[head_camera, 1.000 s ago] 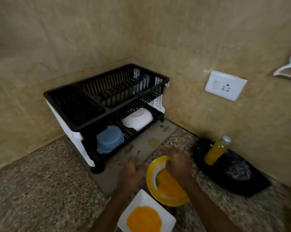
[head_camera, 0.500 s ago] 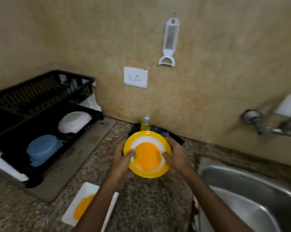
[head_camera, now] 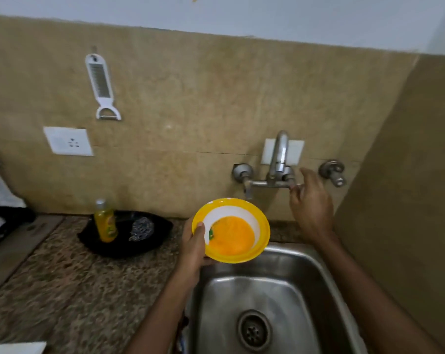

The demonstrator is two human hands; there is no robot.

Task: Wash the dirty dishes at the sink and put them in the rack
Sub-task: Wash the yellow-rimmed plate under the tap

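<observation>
Tray [head_camera: 155,241]: black; held a bottle [head_camera: 105,221] and a scrubber [head_camera: 141,228].
Left hand [head_camera: 194,245]: fingers clamped on the bowl's left rim.
Bowl [head_camera: 231,229]: yellow rim, white inside, orange smear; tilted over the sink's back edge.
Sink [head_camera: 280,277]: steel basin open below.
Right hand [head_camera: 310,200]: fingers apart by the tap [head_camera: 277,162].

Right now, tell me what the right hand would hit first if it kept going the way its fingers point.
Most likely the tap, at its right-hand knob: the right hand has its fingertips close beside it; whether they touch is unclear.
</observation>
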